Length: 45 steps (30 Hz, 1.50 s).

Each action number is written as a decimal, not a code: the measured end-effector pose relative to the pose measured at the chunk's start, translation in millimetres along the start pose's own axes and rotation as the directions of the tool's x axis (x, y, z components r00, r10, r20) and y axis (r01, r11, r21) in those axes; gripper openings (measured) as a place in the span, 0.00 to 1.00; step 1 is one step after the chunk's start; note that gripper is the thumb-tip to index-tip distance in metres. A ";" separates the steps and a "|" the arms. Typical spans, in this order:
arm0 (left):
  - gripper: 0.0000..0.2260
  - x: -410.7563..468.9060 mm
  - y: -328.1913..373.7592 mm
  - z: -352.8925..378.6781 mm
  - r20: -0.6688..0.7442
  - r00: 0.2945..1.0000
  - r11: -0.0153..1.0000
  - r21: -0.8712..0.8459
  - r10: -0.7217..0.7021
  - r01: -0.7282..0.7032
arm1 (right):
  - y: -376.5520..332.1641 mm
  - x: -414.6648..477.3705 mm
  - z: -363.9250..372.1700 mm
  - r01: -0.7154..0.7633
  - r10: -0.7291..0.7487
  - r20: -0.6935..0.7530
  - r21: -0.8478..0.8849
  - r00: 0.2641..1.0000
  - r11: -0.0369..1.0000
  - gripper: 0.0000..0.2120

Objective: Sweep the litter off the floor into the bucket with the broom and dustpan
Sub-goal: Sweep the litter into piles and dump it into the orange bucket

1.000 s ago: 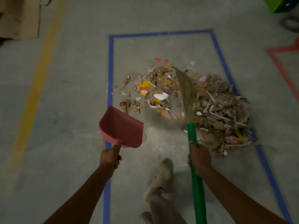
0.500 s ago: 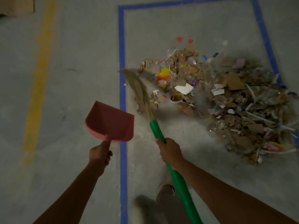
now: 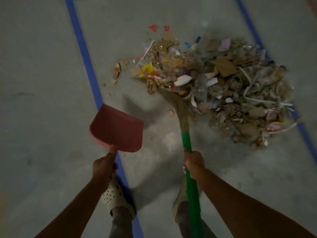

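Filling the whole frame, a grey concrete floor point(image 3: 42, 83), dim and scuffed. Laid on it, a rectangle of blue tape point(image 3: 85, 54), with one long strip slanting from the upper left down to the bottom centre and the other running down the right side. Inside the rectangle, right of centre, a broad heap of litter point(image 3: 223, 86): torn cardboard, white plastic strips, clear wrappers, yellow and pink paper, reaching the right strip of tape at its far side. Up the lower middle, a broom point(image 3: 187, 143) with a green handle, tilted from the bottom edge, its straw bristles point(image 3: 181, 109) pushed into the near left edge of the heap. Left of the broom, a red dustpan point(image 3: 118, 127), held clear of the floor above the left strip of tape, wide end toward the top of the frame. From the bottom corners, two bare forearms. Right hand point(image 3: 193, 162) clenched round the green handle, a little below where the bristles are bound on. Left hand point(image 3: 103, 166) wrapped round the dustpan's short handle. Beneath the left hand, a pale perforated clog point(image 3: 113, 196) beside the tape; beneath the right arm, a second shoe point(image 3: 180, 198), partly hidden by the broom handle. Left of the heap, stray cardboard crumbs point(image 3: 118, 69) near the tape. Above the heap, two small red scraps point(image 3: 152, 28) lying apart from it. Just left of the bristles, one lone tan crumb point(image 3: 171, 113).
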State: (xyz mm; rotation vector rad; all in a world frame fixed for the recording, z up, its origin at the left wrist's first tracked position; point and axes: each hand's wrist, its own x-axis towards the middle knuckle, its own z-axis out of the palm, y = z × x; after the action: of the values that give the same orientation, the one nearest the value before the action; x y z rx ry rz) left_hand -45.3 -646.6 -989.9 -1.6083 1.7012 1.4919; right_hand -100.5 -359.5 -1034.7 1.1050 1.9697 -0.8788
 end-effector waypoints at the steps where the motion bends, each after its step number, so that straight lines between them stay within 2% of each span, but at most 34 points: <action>1: 0.24 2.8 6.7 3.2 0.024 1.000 1.000 0.012 0.004 -0.004 | -0.4 1.2 -5.1 -0.025 0.027 -0.045 0.051 0.999 0.998 0.24; 5: 0.25 8.7 37.7 3.8 0.115 0.992 0.993 0.099 0.045 -0.057 | -2.3 -6.6 -13.6 -0.069 0.113 -0.198 0.217 0.974 0.974 0.27; 8: 0.26 11.8 62.3 -4.1 0.163 0.984 0.986 0.142 0.066 -0.090 | -12.5 -39.5 -16.0 -0.001 0.087 -0.269 0.305 0.959 0.952 0.23; 15: 0.26 21.2 107.9 -28.8 0.197 0.974 0.971 0.188 0.112 -0.150 | -34.8 -104.0 0.7 0.044 0.076 -0.219 0.496 0.973 0.867 0.16; 21: 0.28 30.6 124.3 -53.1 0.179 0.975 0.962 0.216 0.130 -0.168 | -56.5 -125.1 31.4 0.103 0.070 -0.280 0.558 0.957 0.823 0.17; 24: 0.29 36.8 124.8 -70.0 0.153 0.981 0.968 0.201 0.118 -0.148 | -63.8 -129.7 54.7 0.167 0.007 -0.331 0.493 0.944 0.854 0.18; 27: 0.30 45.9 121.5 -90.8 0.117 0.990 0.978 0.180 0.084 -0.105 | -74.4 -136.3 78.3 0.237 -0.122 -0.299 0.389 0.946 0.890 0.17; 31: 0.29 58.2 113.7 -123.9 0.074 0.995 0.987 0.143 0.063 -0.073 | -98.0 -145.6 111.9 0.321 -0.303 -0.114 0.232 0.946 0.918 0.17; 36: 0.29 79.7 99.1 -169.7 0.009 0.999 0.994 0.105 0.038 -0.038 | -135.0 -150.7 167.2 0.416 -0.411 0.111 -0.022 0.905 0.909 0.16; 41: 0.28 99.8 82.8 -202.6 -0.026 1.000 0.995 0.100 0.018 -0.015 | -163.0 -137.5 210.0 0.447 -0.363 0.276 -0.369 0.890 0.815 0.21; 43: 0.29 106.2 77.2 -209.2 -0.032 0.999 0.995 0.103 0.013 -0.009 | -161.5 -122.7 218.4 0.395 -0.311 0.254 -0.433 0.916 0.810 0.23; 45: 0.29 110.6 74.3 -210.9 -0.037 0.999 0.993 0.122 0.006 -0.002 | -154.0 -107.5 220.0 0.312 -0.256 0.189 -0.399 0.948 0.862 0.24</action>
State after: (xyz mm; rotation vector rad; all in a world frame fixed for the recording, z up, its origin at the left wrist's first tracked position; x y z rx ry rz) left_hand -61.3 -894.7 -969.7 -1.5789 1.7805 1.3398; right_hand -141.7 -645.8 -1027.6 0.4998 2.1122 -0.6011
